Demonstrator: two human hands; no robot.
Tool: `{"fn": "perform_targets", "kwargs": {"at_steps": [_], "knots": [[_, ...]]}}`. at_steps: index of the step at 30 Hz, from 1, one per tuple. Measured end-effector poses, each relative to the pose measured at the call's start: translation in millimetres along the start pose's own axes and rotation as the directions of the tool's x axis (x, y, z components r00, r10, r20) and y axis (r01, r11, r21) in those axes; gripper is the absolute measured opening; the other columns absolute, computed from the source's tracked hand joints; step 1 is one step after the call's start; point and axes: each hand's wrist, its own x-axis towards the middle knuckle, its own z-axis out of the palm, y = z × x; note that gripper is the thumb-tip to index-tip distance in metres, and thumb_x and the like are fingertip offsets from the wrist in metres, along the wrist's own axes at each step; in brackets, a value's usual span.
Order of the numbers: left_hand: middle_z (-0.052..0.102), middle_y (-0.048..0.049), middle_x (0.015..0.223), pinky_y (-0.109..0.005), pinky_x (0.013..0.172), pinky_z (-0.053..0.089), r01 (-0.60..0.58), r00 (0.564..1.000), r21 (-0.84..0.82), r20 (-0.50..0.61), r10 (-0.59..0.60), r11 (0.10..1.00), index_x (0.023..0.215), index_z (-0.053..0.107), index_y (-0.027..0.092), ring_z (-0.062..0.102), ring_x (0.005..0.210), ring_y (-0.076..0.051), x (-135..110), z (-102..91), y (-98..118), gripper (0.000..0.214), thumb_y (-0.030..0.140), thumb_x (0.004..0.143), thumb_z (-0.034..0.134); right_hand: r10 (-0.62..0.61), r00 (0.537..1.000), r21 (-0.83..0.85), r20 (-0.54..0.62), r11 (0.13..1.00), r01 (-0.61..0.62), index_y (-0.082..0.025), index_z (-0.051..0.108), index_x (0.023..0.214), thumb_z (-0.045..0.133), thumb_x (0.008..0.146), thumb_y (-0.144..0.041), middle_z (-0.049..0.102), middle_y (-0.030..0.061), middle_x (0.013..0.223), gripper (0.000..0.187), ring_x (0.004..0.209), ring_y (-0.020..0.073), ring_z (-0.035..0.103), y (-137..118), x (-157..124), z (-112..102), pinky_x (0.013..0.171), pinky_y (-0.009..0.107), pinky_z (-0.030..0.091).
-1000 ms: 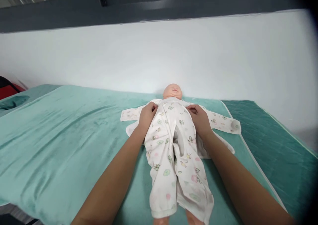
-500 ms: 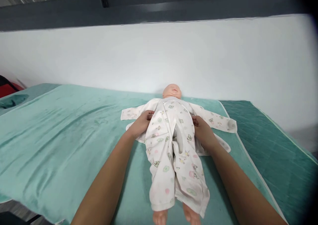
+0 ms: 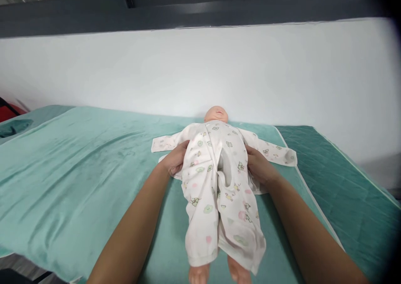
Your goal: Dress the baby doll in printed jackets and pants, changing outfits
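A baby doll [image 3: 216, 114] lies on its back, head toward the wall and bare feet toward me. White printed baby trousers [image 3: 202, 209] cover its legs and reach high over the torso. Beneath them is a matching long-sleeved baby shirt [image 3: 277, 154], its sleeves stretched out to both sides. My left hand [image 3: 177, 158] is closed on the trousers' left edge at hip height, fingertips partly tucked out of sight. On the opposite edge my right hand [image 3: 260, 166] grips the trousers, its fingertips hidden by the cloth.
A light green sheet [image 3: 94, 167] covers the bed, with creases at the left. To the right lies a darker green quilted cover [image 3: 332, 171]. The white wall [image 3: 188, 71] rises directly behind the doll's head. A red and black item [image 3: 8, 110] shows at the far left.
Both hands have curled in more against the trousers' sides. The trouser top sits slightly higher on the doll's torso, and the right-hand shirt flap is more covered by my arm.
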Motion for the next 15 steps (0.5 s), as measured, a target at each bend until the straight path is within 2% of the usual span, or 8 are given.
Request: {"fn": "perform_targets", "kwargs": {"at_steps": [3,7,11,15], "knots": [[0.076,-0.0106,0.098,-0.044,0.083,0.06,0.014,1.0,-0.026,0.008,-0.013,1.0,0.115,0.068,0.019,0.071,0.094,-0.029,0.1,-0.4,-1.6,0.045,0.036,0.074,0.078,0.002,1.0,0.081,0.012,0.997,-0.003,-0.023,0.073,0.097,0.076,0.073,-0.046,0.072,0.0043,0.075,0.034,0.078,0.0266,0.068,0.5,1.0,3.7,0.07,0.04,0.055],[0.077,-0.0103,0.096,-0.042,0.08,0.061,0.032,0.999,0.016,-0.017,-0.032,0.999,0.113,0.071,0.018,0.072,0.092,-0.029,-0.6,2.3,0.4,0.044,0.031,0.072,0.08,0.003,1.0,0.147,-0.021,0.989,0.0,-0.023,0.072,0.097,0.079,0.068,-0.046,0.072,0.0029,0.075,0.037,0.079,0.026,0.068,4.1,4.6,4.8,0.071,0.039,0.055],[0.078,-0.0089,0.098,-0.039,0.082,0.061,0.052,0.997,0.034,-0.051,-0.051,0.998,0.112,0.072,0.02,0.072,0.097,-0.03,-3.3,7.9,3.3,0.046,0.03,0.069,0.081,0.027,1.0,0.169,-0.016,0.985,-0.024,-0.024,0.071,0.094,0.081,0.066,-0.044,0.072,0.0011,0.076,0.036,0.079,0.0237,0.067,10.0,8.6,2.0,0.072,0.036,0.054],[0.077,-0.0102,0.103,-0.042,0.091,0.057,0.017,0.997,0.054,-0.076,-0.013,0.998,0.117,0.07,0.019,0.07,0.104,-0.031,-5.9,13.3,4.1,0.053,0.029,0.067,0.083,0.01,0.998,0.129,-0.066,0.992,-0.002,-0.023,0.071,0.096,0.079,0.067,-0.044,0.072,0.0005,0.077,0.036,0.077,0.0225,0.065,14.0,12.2,0.5,0.071,0.035,0.052]]}}
